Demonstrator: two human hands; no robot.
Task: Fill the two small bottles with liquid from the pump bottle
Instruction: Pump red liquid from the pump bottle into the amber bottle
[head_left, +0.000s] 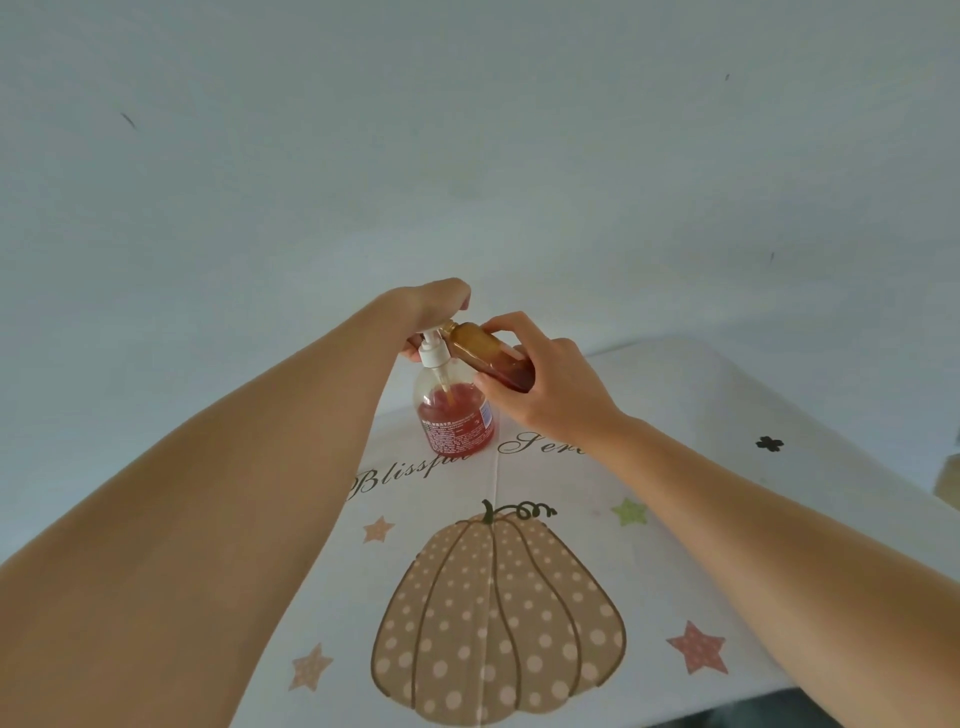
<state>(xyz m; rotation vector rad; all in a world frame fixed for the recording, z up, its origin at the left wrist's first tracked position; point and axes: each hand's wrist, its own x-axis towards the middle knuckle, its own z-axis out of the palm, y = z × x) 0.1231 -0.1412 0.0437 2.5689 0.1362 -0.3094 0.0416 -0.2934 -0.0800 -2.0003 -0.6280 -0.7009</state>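
Note:
A clear pump bottle (456, 415) with red liquid in its lower part stands on the table, its white pump on top. My left hand (439, 306) sits over the pump head with curled fingers around it. My right hand (545, 384) grips a small amber bottle (491, 358), tilted with its open neck against the pump spout. The small bottle holds reddish-brown liquid. Only one small bottle is in view.
The table carries a white cloth (675, 467) printed with a dotted pumpkin (498, 618), stars and script lettering. A pale wall rises behind. The table's right edge falls away at the far right, where a brownish object (948, 480) shows partly.

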